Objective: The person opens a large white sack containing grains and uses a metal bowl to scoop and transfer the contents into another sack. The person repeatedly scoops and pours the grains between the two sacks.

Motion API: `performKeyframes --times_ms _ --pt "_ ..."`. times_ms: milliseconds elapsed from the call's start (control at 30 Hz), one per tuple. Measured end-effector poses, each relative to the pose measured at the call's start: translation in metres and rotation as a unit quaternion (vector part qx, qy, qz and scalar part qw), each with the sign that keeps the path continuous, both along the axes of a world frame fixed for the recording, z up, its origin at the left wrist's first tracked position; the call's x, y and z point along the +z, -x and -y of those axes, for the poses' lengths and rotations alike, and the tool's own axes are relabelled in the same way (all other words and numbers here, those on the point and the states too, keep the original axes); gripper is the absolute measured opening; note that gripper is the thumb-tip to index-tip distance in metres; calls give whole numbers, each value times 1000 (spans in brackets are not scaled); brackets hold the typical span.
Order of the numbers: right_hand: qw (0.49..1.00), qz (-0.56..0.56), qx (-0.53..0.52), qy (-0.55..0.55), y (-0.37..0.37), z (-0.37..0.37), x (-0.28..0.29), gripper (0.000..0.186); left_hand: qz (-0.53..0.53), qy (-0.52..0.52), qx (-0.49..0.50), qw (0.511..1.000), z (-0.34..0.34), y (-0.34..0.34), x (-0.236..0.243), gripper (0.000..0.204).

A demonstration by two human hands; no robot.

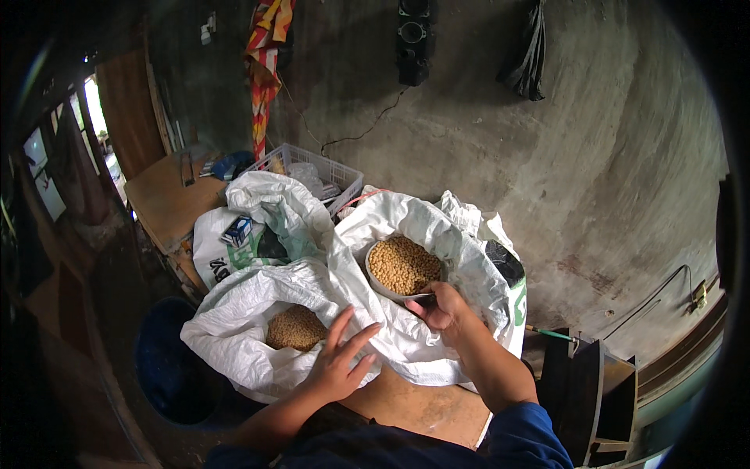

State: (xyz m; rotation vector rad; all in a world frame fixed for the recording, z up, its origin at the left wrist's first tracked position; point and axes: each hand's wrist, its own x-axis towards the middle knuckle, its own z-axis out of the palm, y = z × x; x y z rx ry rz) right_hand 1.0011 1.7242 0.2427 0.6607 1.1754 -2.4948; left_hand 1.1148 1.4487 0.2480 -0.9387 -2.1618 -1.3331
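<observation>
My right hand (444,309) grips the near edge of a round bowl (380,286), its thumb at the rim. Pale yellow soybeans (402,264) fill the bowl, which is over the mouth of the right white woven sack (367,223). What lies deeper in that sack is hidden. My left hand (337,370) is open, fingers spread, at the near side where the two sacks meet. To its left, the other white sack (226,336) has its top rolled back, showing more beans (295,328) inside.
Behind stands another white sack (269,195) with a small blue box (237,230) on it. A plastic crate (344,176) is against the wall. At the left are a wooden table (168,199) and a dark blue tub (168,367); a dark shelf (598,391) stands at right.
</observation>
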Motion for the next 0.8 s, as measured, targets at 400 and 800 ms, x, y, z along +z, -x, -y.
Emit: performKeyframes --times_ms 400,800 --pt "998 -24 61 -3 -72 12 66 31 9 -27 567 823 146 -65 -52 90" --pt "960 -16 267 76 -126 118 84 51 238 -439 289 817 150 -55 -97 109"
